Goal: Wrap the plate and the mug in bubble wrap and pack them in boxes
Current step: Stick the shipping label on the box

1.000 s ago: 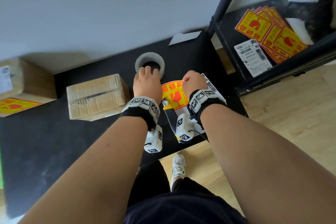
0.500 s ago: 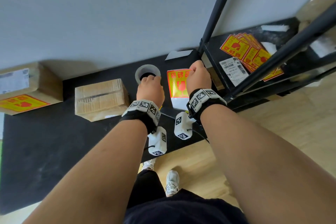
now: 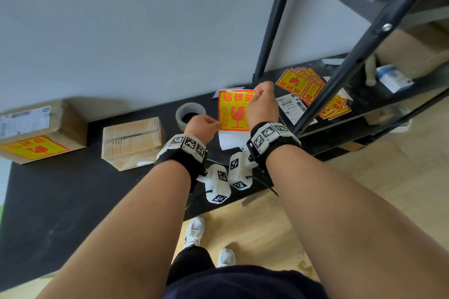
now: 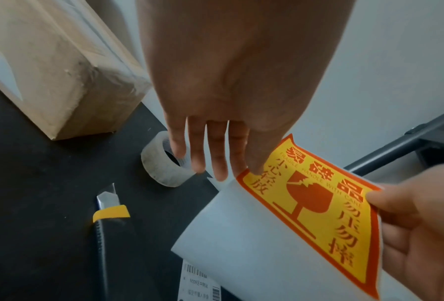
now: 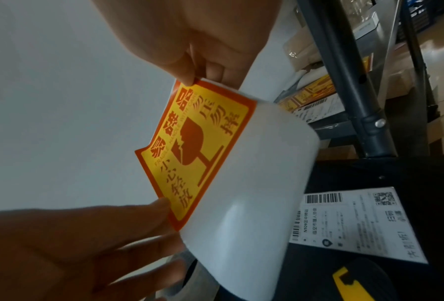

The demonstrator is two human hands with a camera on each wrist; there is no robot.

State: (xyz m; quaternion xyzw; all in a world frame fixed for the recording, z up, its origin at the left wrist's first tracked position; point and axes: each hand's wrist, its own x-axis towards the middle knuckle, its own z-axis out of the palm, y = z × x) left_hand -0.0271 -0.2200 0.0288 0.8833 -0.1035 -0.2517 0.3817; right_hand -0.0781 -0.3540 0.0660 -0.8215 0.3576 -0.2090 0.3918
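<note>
A plain cardboard box [image 3: 133, 142], sealed along its top seam with clear tape, is seen lying flat on the black table [image 3: 60, 201] at about 9 o'clock from the centre of the head view. A second, larger box [image 3: 36, 128], placed further toward 9 o'clock at the table's far left, is marked with a yellow-and-red fragile sticker and a white shipping label.
</note>
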